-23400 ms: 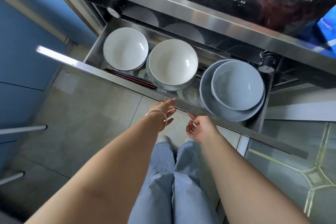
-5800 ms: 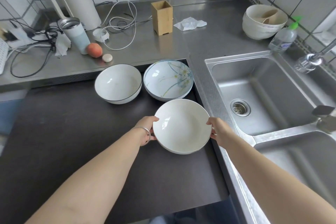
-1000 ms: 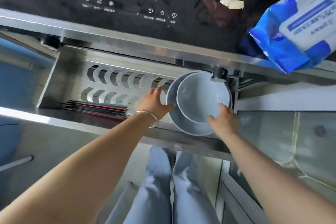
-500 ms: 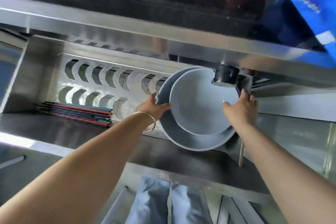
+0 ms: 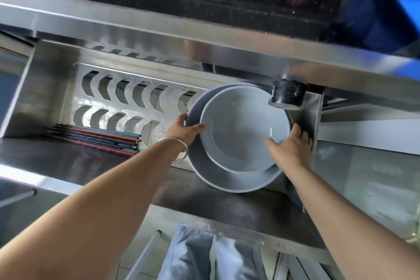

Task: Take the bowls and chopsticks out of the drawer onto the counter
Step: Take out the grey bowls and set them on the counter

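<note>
Left hand [image 5: 185,128], right hand [image 5: 292,143]: fingers clamped on opposite rims of two nested grey-blue ceramic bowls [image 5: 238,141] | Location: right end of open steel drawer [image 5: 45,88]; coloured chopsticks [image 5: 97,140] lying left | Advised: lifted level, clear of black knob [image 5: 287,94], onto desk.

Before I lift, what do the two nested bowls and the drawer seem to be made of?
Small bowl and large bowl: likely glazed ceramic, matte blue-grey, with a small highlight on the inner wall. Drawer: brushed stainless steel, judging by its streaky reflections.
</note>
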